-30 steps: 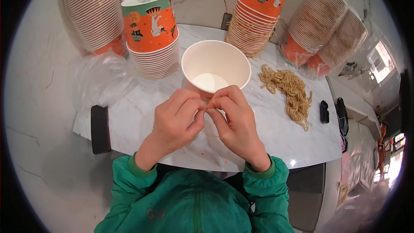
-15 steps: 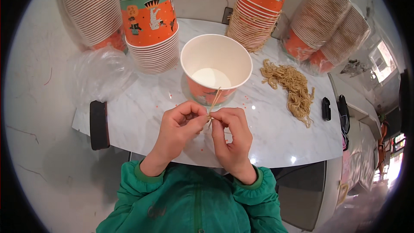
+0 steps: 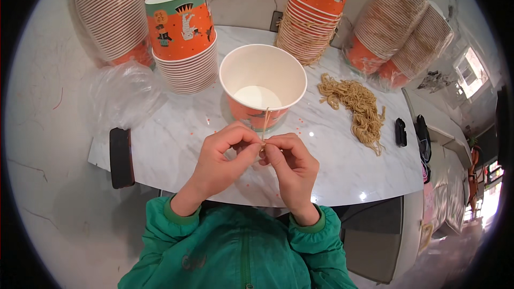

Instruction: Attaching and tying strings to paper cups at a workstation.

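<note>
Presently, left hand [image 3: 227, 152] and right hand [image 3: 293, 163] pinch a tan strand [image 3: 266, 122] above the worktop [image 3: 166, 155], on the near side of the open tub [image 3: 262, 77]. Knotting appears underway; the next move likely calls for even tension.

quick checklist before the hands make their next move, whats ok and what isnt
1. Left hand pinching the string: ok.
2. Right hand fingertips at the string too: ok.
3. Knot in the string: cannot tell, fingers cover that part.
4. Tub upright on the table: ok.
5. String pile untangled: not ok, it lies in a jumble.
6. Table free of orange bits: not ok, several show.
</note>
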`<state>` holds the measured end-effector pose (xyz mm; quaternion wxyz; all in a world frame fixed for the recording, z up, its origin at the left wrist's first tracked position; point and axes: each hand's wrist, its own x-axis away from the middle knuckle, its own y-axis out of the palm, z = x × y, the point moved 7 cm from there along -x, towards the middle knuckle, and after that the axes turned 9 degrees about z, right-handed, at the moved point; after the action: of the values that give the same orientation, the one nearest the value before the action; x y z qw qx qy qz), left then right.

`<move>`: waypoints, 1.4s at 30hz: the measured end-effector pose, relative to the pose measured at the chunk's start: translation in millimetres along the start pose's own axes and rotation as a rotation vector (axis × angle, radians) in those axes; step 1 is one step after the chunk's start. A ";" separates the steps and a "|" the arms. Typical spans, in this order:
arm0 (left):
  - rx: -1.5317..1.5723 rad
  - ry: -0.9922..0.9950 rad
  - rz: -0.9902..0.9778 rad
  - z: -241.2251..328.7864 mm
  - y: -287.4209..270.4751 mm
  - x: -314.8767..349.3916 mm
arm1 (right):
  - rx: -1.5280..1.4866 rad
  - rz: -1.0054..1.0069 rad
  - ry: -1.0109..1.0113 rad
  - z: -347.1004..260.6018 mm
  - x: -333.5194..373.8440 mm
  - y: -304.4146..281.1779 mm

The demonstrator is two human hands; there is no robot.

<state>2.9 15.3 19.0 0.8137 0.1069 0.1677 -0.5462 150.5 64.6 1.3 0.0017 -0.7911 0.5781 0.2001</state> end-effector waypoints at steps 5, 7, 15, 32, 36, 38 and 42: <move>0.013 -0.199 0.085 -7.5 -3.1 -14.8 | -0.114 0.085 0.194 13.7 6.1 -5.9; -0.003 -0.195 0.080 -7.8 -0.4 -20.5 | -0.138 0.107 0.242 18.4 7.2 -8.5; -0.139 -0.001 0.032 3.5 16.5 -26.4 | -0.085 0.137 0.255 23.0 8.2 -13.2; 0.043 -0.134 0.083 -11.6 18.5 -26.4 | -0.060 0.091 0.328 32.7 13.7 -13.6; 0.024 -0.095 0.101 -11.7 18.6 -27.2 | -0.034 0.068 0.400 35.4 16.5 -11.9; 0.035 -0.121 0.095 -11.2 19.2 -27.1 | -0.038 0.075 0.322 39.2 16.1 -11.6; -0.035 -0.111 0.098 -9.5 17.4 -26.4 | -0.046 0.085 0.233 37.4 14.5 -10.6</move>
<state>8.4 47.9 20.4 0.8493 0.0701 0.1264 -0.5078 152.1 63.7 -40.2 -0.0923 -0.7836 0.6025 0.1200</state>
